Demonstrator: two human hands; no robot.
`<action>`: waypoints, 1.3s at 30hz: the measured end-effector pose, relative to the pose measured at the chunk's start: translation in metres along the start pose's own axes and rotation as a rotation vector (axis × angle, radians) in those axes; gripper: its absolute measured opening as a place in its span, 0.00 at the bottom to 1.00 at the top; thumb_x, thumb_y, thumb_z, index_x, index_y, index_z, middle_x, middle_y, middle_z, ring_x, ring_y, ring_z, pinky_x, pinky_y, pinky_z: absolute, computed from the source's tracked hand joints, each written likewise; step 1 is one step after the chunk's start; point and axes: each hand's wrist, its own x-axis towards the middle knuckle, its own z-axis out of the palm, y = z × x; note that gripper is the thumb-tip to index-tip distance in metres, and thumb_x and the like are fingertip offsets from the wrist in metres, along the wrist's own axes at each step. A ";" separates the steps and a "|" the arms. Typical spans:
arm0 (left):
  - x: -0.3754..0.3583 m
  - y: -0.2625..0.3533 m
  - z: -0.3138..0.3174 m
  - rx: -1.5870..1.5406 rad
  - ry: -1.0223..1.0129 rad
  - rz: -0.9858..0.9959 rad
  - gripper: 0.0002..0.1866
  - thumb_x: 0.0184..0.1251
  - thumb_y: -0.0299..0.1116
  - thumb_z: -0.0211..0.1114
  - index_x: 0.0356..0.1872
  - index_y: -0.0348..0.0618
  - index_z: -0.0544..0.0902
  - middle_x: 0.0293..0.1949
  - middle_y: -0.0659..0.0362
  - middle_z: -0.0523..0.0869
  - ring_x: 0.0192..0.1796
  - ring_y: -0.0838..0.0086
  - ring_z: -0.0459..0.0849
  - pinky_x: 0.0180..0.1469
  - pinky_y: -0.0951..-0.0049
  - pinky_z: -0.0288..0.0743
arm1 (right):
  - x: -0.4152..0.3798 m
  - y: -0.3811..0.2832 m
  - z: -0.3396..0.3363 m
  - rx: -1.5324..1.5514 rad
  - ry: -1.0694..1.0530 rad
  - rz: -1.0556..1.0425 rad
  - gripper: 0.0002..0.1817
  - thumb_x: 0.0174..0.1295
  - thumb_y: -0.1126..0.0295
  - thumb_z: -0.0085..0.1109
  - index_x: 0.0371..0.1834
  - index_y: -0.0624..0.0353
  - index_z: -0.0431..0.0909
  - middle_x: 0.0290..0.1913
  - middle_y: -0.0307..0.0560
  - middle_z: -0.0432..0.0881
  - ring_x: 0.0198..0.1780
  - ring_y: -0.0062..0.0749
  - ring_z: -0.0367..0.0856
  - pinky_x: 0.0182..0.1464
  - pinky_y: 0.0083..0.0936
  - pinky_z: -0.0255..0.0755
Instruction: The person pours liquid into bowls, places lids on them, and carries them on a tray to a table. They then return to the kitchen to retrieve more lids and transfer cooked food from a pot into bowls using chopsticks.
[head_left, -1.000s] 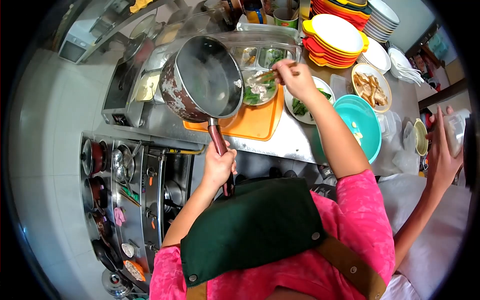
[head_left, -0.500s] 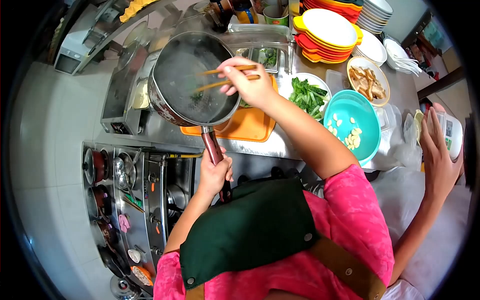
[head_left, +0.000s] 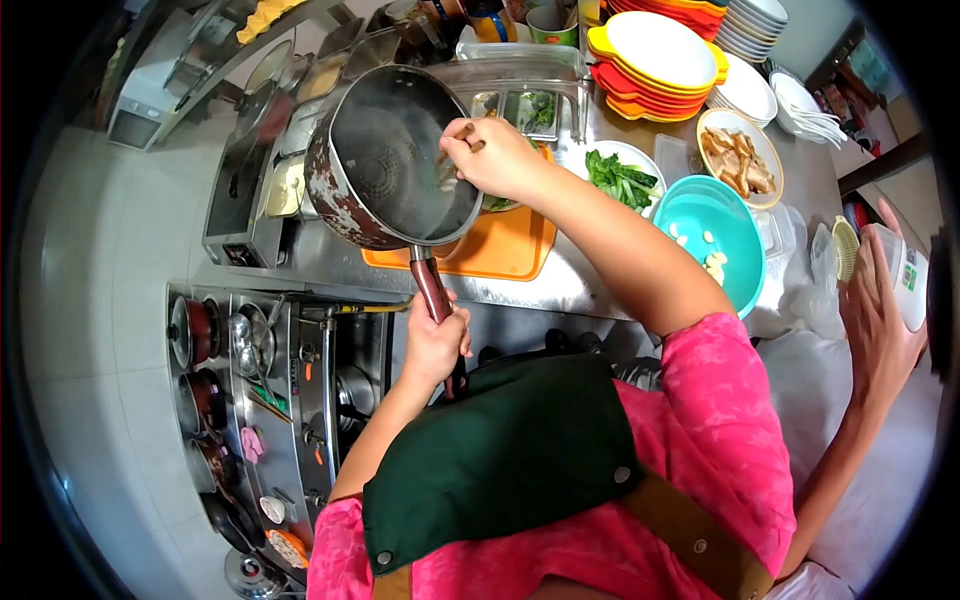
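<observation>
Nearest: dark green apron flap (head_left: 500,450), end of the pot handle just over it. Left hand (head_left: 437,343) wrapped round the handle (head_left: 430,285), fingers closed. Pot (head_left: 385,165) looks held up over the orange tray (head_left: 507,250) at the near edge of the desk (head_left: 590,288), mouth tipped toward the right hand. Right hand (head_left: 495,155) at the rim, pinching chopsticks (head_left: 476,146), tips down inside the pot.

Step in hand, my read: working the inside of the pot by the wall, either picking or scraping. Moving anything out calls for a steady left grip, a small controlled tilt, and sticks lifted clear of the rim over the food bowl (head_left: 497,204).

Beyond: leafy greens (head_left: 622,182) on a white plate (head_left: 650,165), turquoise bowl (head_left: 738,235) with pale pieces near it, stacked dishes (head_left: 660,55) further off. Off to the right, another person's hand (head_left: 878,310) on a clear container (head_left: 910,280).

Hard to see: chopstick tips blurred, can't tell if they grip anything. Haze in the pot, contents unclear. Food bowl mostly behind pot and right hand; tray partly covered too. Forearm cuts across part of the turquoise bowl. Can't confirm whether the pot base touches anything. Container cut by the dark frame edge.
</observation>
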 end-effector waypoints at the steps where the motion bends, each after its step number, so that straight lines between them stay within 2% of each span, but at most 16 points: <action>1: 0.000 -0.001 0.001 0.003 0.010 -0.006 0.13 0.54 0.21 0.50 0.41 0.39 0.61 0.18 0.61 0.67 0.13 0.79 0.66 0.16 0.77 0.67 | 0.005 0.001 0.001 -0.144 0.053 -0.093 0.12 0.57 0.66 0.48 0.29 0.64 0.77 0.21 0.52 0.77 0.25 0.37 0.78 0.32 0.29 0.69; 2: 0.001 -0.001 0.002 0.002 0.010 -0.007 0.13 0.54 0.21 0.50 0.41 0.39 0.61 0.18 0.61 0.67 0.13 0.79 0.66 0.16 0.77 0.67 | 0.008 0.002 0.000 -0.289 0.105 -0.186 0.12 0.56 0.66 0.48 0.28 0.64 0.77 0.22 0.55 0.77 0.26 0.43 0.78 0.33 0.31 0.69; 3: 0.003 -0.001 0.004 0.010 0.024 -0.013 0.13 0.54 0.21 0.50 0.40 0.39 0.60 0.18 0.61 0.67 0.13 0.79 0.67 0.16 0.76 0.67 | 0.010 0.002 -0.002 -0.279 0.105 -0.204 0.13 0.55 0.65 0.49 0.27 0.65 0.76 0.25 0.58 0.77 0.28 0.50 0.76 0.35 0.33 0.70; 8: 0.010 -0.001 0.009 0.056 0.079 -0.007 0.13 0.53 0.21 0.50 0.40 0.40 0.60 0.19 0.60 0.69 0.13 0.78 0.67 0.15 0.76 0.66 | 0.003 -0.009 -0.040 -0.481 0.142 -0.156 0.13 0.57 0.65 0.48 0.27 0.64 0.78 0.27 0.59 0.78 0.33 0.52 0.77 0.40 0.36 0.70; 11: 0.014 0.000 0.010 0.063 0.121 -0.020 0.14 0.53 0.20 0.52 0.39 0.40 0.60 0.19 0.60 0.70 0.12 0.79 0.67 0.12 0.77 0.64 | -0.005 -0.008 -0.054 -0.449 0.190 -0.172 0.13 0.57 0.64 0.47 0.28 0.64 0.77 0.25 0.57 0.78 0.29 0.45 0.79 0.36 0.32 0.72; 13: 0.014 0.000 0.012 0.029 0.111 -0.031 0.14 0.53 0.21 0.53 0.39 0.40 0.60 0.19 0.60 0.70 0.12 0.79 0.67 0.12 0.78 0.64 | -0.007 -0.008 -0.056 -0.071 0.110 0.047 0.14 0.59 0.64 0.49 0.31 0.66 0.76 0.27 0.46 0.79 0.23 0.27 0.79 0.26 0.19 0.71; 14: 0.014 0.000 0.013 0.030 0.108 -0.032 0.14 0.53 0.21 0.53 0.39 0.40 0.60 0.19 0.60 0.70 0.12 0.79 0.67 0.12 0.78 0.64 | -0.007 -0.007 -0.052 -0.071 0.113 0.049 0.14 0.59 0.64 0.49 0.31 0.66 0.76 0.27 0.46 0.79 0.23 0.27 0.79 0.26 0.19 0.71; 16: 0.014 0.001 0.014 0.018 0.098 -0.031 0.15 0.53 0.21 0.54 0.39 0.41 0.60 0.19 0.60 0.69 0.12 0.79 0.67 0.13 0.78 0.64 | -0.003 -0.001 -0.035 0.184 -0.060 0.177 0.13 0.60 0.64 0.47 0.35 0.65 0.75 0.29 0.44 0.78 0.23 0.21 0.78 0.24 0.15 0.71; 18: 0.013 0.002 0.016 0.034 0.100 -0.038 0.14 0.53 0.21 0.52 0.40 0.40 0.60 0.20 0.60 0.70 0.12 0.79 0.67 0.14 0.77 0.65 | 0.004 0.019 -0.027 0.135 -0.108 0.135 0.13 0.60 0.65 0.48 0.34 0.65 0.75 0.30 0.44 0.78 0.23 0.23 0.78 0.26 0.16 0.71; 22: 0.015 0.001 0.014 0.067 0.115 -0.017 0.14 0.52 0.21 0.51 0.40 0.40 0.61 0.19 0.59 0.70 0.13 0.78 0.67 0.15 0.76 0.65 | -0.005 0.021 -0.048 0.086 0.151 0.104 0.12 0.59 0.65 0.49 0.33 0.65 0.75 0.25 0.42 0.77 0.23 0.21 0.77 0.28 0.16 0.71; 27: 0.016 0.000 0.010 0.077 0.146 -0.013 0.14 0.52 0.21 0.52 0.40 0.40 0.61 0.18 0.60 0.69 0.12 0.78 0.67 0.14 0.77 0.65 | -0.030 0.032 -0.081 -0.118 0.275 0.018 0.12 0.60 0.67 0.48 0.32 0.67 0.75 0.19 0.40 0.75 0.23 0.19 0.74 0.26 0.15 0.67; 29: 0.016 0.001 0.008 0.091 0.144 -0.008 0.13 0.53 0.21 0.51 0.40 0.40 0.61 0.18 0.60 0.69 0.13 0.78 0.67 0.15 0.76 0.66 | -0.034 0.046 -0.079 -0.250 0.291 -0.024 0.12 0.58 0.66 0.50 0.34 0.66 0.76 0.22 0.52 0.78 0.23 0.32 0.77 0.28 0.23 0.70; 30: 0.015 0.003 0.007 0.078 0.134 -0.019 0.13 0.53 0.21 0.51 0.40 0.40 0.61 0.18 0.61 0.69 0.13 0.78 0.67 0.16 0.76 0.66 | -0.038 0.050 -0.077 -0.229 0.265 -0.002 0.12 0.58 0.67 0.50 0.33 0.66 0.76 0.24 0.54 0.78 0.24 0.35 0.77 0.30 0.23 0.70; 33: 0.015 0.004 0.002 0.028 0.087 -0.023 0.13 0.53 0.21 0.50 0.40 0.40 0.61 0.17 0.61 0.67 0.13 0.78 0.67 0.16 0.76 0.66 | -0.040 0.064 -0.070 -0.063 0.159 0.060 0.14 0.60 0.64 0.49 0.35 0.66 0.75 0.26 0.49 0.79 0.26 0.28 0.77 0.31 0.21 0.69; 36: 0.013 0.004 -0.004 -0.021 0.056 -0.028 0.13 0.54 0.22 0.50 0.40 0.39 0.62 0.17 0.61 0.66 0.13 0.78 0.67 0.17 0.76 0.67 | -0.046 0.059 -0.077 0.078 0.177 0.067 0.15 0.62 0.63 0.47 0.36 0.66 0.75 0.26 0.45 0.79 0.27 0.24 0.76 0.31 0.19 0.69; 39: 0.012 0.005 -0.012 -0.092 0.015 -0.041 0.12 0.54 0.22 0.51 0.39 0.40 0.61 0.17 0.61 0.68 0.13 0.79 0.67 0.16 0.76 0.67 | -0.056 0.043 -0.088 0.151 0.125 0.070 0.16 0.63 0.63 0.45 0.35 0.69 0.74 0.26 0.42 0.77 0.24 0.21 0.74 0.27 0.16 0.68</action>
